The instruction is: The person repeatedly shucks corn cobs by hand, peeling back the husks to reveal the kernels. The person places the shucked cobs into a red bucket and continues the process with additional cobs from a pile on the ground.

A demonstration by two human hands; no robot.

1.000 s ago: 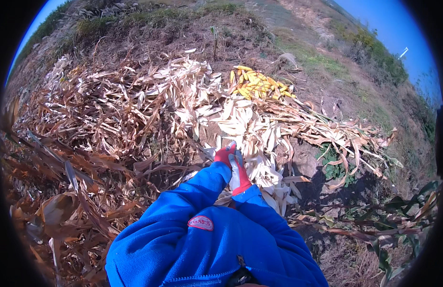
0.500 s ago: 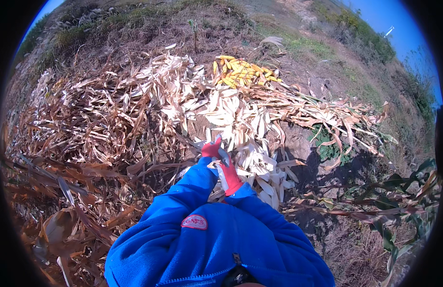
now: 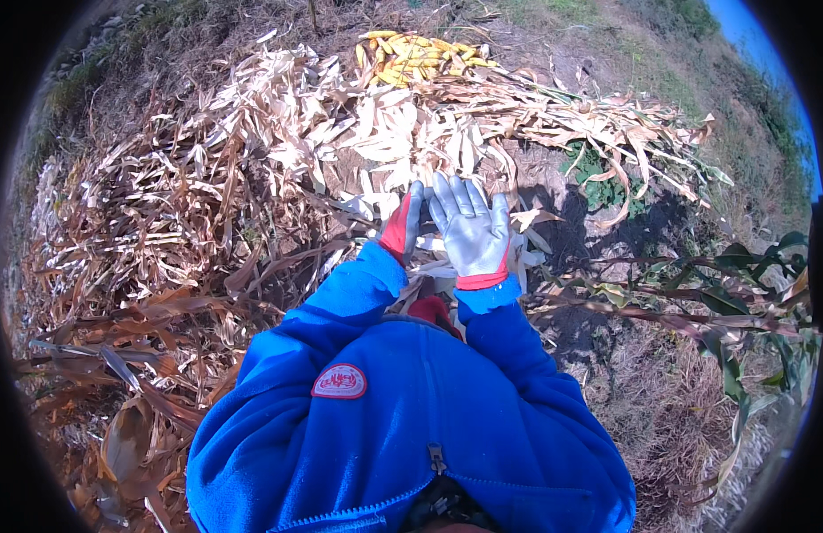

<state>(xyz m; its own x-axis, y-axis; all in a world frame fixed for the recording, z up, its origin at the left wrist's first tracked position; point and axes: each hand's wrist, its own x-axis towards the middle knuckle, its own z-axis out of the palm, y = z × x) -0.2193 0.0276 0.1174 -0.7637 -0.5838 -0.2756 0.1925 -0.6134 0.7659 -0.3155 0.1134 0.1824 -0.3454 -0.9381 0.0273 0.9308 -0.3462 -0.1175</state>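
My right hand (image 3: 471, 233), in a grey glove with a red cuff, is held flat with its fingers spread over pale dry corn husks (image 3: 523, 255). My left hand (image 3: 403, 224), in a matching glove, is seen edge-on just to the left of it, almost touching. Whether it grips a husk is hidden. Both blue sleeves (image 3: 358, 289) reach forward from my chest. A heap of yellow corn cobs (image 3: 416, 55) lies at the far end of the husk pile (image 3: 340, 133).
Brown dry corn stalks and leaves (image 3: 145, 266) cover the ground to the left. Bare dark soil (image 3: 598, 338), fallen stalks with green leaves (image 3: 740, 266) and a patch of green weeds (image 3: 594, 169) lie to the right.
My hands were pressed close together on the husks before. Now the right hand's fingers are spread wide and flat. The view has tilted, so the cob heap sits nearer the top edge.
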